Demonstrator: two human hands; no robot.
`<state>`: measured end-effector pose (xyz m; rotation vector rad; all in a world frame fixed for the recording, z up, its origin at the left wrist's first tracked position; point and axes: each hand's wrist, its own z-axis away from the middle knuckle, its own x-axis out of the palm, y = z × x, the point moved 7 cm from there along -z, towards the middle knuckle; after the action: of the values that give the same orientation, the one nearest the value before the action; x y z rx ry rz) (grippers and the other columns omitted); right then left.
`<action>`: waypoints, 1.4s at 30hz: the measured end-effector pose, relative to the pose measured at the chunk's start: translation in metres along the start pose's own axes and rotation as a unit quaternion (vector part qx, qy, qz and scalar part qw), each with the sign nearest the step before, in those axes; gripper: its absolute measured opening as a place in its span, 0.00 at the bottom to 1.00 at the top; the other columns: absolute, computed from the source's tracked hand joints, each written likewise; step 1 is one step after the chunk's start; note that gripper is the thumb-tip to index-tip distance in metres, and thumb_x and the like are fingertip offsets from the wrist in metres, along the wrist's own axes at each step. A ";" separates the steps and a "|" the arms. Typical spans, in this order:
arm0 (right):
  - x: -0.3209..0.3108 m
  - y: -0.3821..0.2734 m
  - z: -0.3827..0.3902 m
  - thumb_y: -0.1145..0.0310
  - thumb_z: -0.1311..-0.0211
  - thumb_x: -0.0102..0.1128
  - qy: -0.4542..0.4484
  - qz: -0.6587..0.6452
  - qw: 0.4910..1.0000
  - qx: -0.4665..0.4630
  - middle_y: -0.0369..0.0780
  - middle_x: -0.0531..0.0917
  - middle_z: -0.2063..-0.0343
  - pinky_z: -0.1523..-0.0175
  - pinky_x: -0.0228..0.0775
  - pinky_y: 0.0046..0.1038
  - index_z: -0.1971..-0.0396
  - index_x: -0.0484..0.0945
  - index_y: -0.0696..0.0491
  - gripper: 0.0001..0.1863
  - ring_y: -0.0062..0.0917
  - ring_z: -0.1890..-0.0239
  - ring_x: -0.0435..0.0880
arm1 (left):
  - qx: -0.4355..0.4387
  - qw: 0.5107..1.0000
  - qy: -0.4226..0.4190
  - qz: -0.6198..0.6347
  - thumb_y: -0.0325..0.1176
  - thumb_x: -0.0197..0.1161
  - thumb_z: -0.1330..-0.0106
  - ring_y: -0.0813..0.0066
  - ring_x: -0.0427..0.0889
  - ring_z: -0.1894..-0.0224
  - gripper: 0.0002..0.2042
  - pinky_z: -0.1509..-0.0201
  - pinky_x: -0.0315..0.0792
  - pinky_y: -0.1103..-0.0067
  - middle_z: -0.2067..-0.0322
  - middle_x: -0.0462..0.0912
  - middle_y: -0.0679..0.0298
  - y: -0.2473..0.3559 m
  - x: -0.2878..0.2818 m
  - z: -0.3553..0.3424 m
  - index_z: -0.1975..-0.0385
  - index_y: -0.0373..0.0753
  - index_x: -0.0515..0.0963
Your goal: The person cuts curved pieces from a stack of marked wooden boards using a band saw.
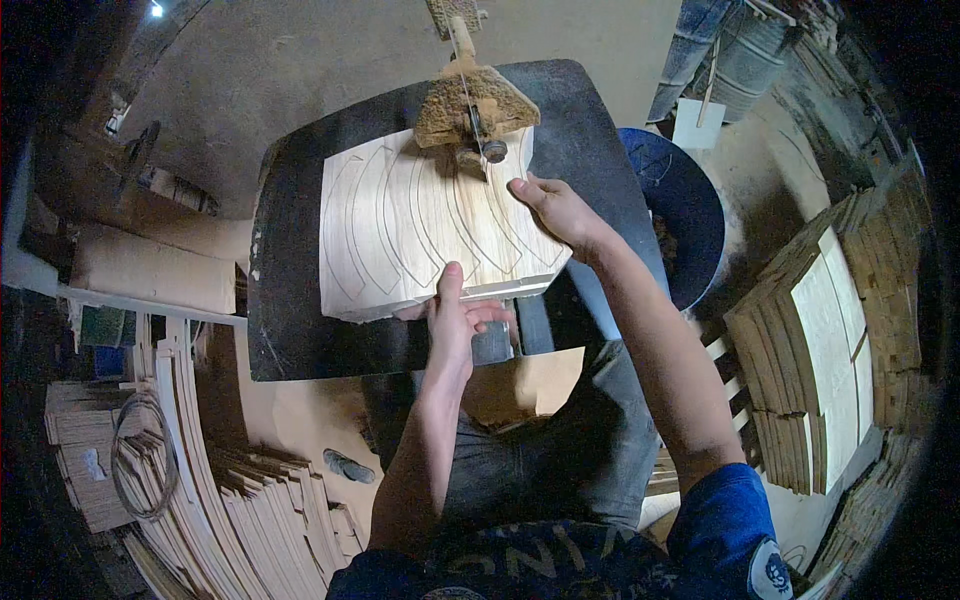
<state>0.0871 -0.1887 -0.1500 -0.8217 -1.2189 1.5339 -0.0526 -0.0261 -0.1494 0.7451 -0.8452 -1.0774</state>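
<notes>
A pale wooden board [400,225], marked with several curved outlines, lies on the dark table [285,220] of a band saw. My left hand [455,318] holds the board's near edge, thumb on top and fingers at the edge and underneath. At the right edge, my right hand [562,212] grips the board with its thumb on the top face; its other fingers are mostly hidden. The dust-covered saw guide [478,108] stands over the far part of the board, just ahead and left of my right thumb. The blade meets the wood beneath it.
A blue round bin [705,220] stands right of the saw table. Stacked cut wood pieces [790,360] are farther right. Long curved strips [190,430] and more wood stacks fill the lower left. Metal drums [745,65] stand at the far right.
</notes>
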 end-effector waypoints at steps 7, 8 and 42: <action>-0.001 0.010 -0.013 0.48 0.31 0.55 0.003 -0.010 1.000 -0.008 0.56 0.66 0.35 0.31 0.55 0.27 0.39 0.62 0.76 0.42 0.35 0.33 0.66 | -0.010 0.999 0.009 -0.052 0.64 0.41 0.30 0.61 0.85 0.69 0.38 0.68 0.64 0.77 0.63 0.82 0.44 0.005 -0.008 -0.011 0.44 0.27 0.64; -0.001 0.009 -0.015 0.48 0.31 0.55 0.019 -0.002 1.000 -0.018 0.55 0.72 0.39 0.33 0.58 0.28 0.41 0.66 0.74 0.39 0.34 0.37 0.70 | -0.010 0.999 0.001 -0.050 0.64 0.41 0.30 0.61 0.85 0.69 0.38 0.68 0.64 0.77 0.63 0.82 0.44 0.007 -0.008 -0.012 0.44 0.27 0.64; 0.002 -0.011 -0.031 0.55 0.30 0.53 0.064 -0.073 0.993 -0.060 0.37 0.80 0.72 0.57 0.68 0.28 0.61 0.79 0.62 0.22 0.21 0.68 0.74 | -0.019 0.994 -0.048 -0.098 0.70 0.45 0.35 0.65 0.86 0.74 0.45 0.73 0.65 0.80 0.68 0.82 0.46 0.026 -0.018 -0.061 0.38 0.28 0.60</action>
<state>0.1180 -0.1775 -0.1479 -0.8772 -1.2566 1.2810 0.0074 0.0055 -0.1611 0.7608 -0.8430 -1.3088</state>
